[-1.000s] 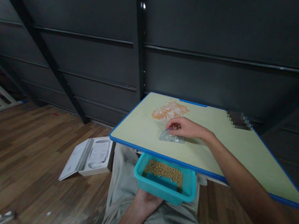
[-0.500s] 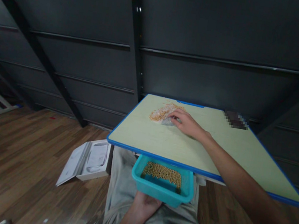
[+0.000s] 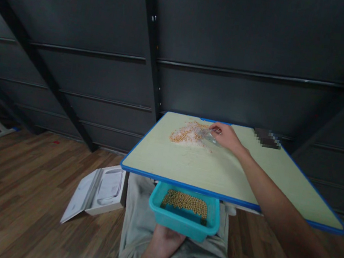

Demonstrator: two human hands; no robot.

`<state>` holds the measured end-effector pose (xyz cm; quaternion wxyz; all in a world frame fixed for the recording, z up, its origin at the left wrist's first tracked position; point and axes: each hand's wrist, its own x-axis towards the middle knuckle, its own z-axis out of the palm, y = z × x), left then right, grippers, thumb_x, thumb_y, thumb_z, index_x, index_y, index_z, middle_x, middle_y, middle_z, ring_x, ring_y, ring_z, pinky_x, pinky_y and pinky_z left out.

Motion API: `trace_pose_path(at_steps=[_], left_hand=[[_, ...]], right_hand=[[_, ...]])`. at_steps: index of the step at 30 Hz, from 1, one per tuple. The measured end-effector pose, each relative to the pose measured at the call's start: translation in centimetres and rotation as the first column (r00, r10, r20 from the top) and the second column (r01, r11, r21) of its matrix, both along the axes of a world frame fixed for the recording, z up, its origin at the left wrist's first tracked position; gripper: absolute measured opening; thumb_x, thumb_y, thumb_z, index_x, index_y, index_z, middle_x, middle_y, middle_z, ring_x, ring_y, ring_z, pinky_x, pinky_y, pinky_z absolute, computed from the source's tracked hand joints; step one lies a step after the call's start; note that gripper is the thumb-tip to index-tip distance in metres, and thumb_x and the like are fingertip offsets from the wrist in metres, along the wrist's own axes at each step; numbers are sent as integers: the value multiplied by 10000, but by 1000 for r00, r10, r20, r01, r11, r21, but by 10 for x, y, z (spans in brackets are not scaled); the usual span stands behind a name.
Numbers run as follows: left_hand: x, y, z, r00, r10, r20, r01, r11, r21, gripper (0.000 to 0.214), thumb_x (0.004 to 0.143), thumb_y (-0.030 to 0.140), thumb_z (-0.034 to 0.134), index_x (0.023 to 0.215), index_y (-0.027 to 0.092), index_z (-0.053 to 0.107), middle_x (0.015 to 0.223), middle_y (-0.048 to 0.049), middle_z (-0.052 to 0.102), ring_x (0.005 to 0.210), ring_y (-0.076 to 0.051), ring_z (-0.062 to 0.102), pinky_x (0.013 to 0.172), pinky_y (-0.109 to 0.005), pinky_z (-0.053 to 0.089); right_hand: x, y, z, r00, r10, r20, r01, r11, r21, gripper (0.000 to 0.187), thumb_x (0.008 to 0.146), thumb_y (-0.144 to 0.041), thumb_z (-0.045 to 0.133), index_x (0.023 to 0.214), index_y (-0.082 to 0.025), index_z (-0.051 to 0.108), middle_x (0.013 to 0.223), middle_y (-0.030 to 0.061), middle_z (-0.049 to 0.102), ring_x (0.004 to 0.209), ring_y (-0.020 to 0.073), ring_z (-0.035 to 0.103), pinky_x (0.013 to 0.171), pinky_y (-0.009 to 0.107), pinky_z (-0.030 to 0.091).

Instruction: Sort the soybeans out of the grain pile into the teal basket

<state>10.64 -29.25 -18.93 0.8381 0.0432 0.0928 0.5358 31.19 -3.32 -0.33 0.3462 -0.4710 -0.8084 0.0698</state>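
My right hand (image 3: 226, 136) reaches to the far side of the pale green table (image 3: 205, 168) with its blue rim and pinches a small clear plastic scoop (image 3: 208, 136). The scoop touches the right edge of a pile of yellow beans mixed with white grains (image 3: 187, 132). My left hand (image 3: 165, 242) holds a teal plastic basket (image 3: 184, 213) from below, just under the table's near edge, above my lap. A layer of yellow beans (image 3: 185, 201) lies in the basket.
An open white box (image 3: 98, 189) lies on the wooden floor to the left of my legs. A dark panelled wall with slanted metal beams (image 3: 151, 52) stands right behind the table. A blurred dark object (image 3: 267, 139) sits at the table's far right.
My right hand has carried the scoop from the middle of the table away from me to the far pile of beans and grains. The basket in my left hand has stayed under the table edge.
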Motion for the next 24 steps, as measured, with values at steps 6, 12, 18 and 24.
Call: trace_pose_path(at_steps=[6,12,18,24], left_hand=[[0,2,-1,1000,10,9,-10,999,34,353,936,321,411,1210,286,630,1125,-50,737,1168,-250,599,1088,-513,348],[-1,2,-5,1000,5,-18,-6,1000,-20,358,943,322,391,1167,254,661,1086,-64,749,1138,-249,617,1069,-507,370],[-3,2,-9,999,33,8,-33,998,-51,382,939,361,382,1132,230,685,1077,-80,750,1111,-273,629,1067,-536,365],[-4,1,-6,995,101,4,-100,992,-83,407,932,405,373,1097,240,707,1037,-78,760,1065,-282,646,1070,-543,365]], right_hand=[[16,14,-10,965,-263,7,263,965,-6,271,753,-168,601,997,-176,719,914,68,745,824,199,677,763,286,500],[30,21,-14,895,-446,-12,446,895,-10,302,746,-178,585,1012,-161,728,936,81,747,858,225,683,824,319,498],[45,27,-25,858,-510,-62,508,860,-48,302,768,-171,566,1023,-155,728,1004,111,741,957,268,678,889,377,491],[52,30,-31,847,-524,-95,519,852,-74,272,772,-165,582,1002,-147,725,1027,129,736,994,279,673,906,400,493]])
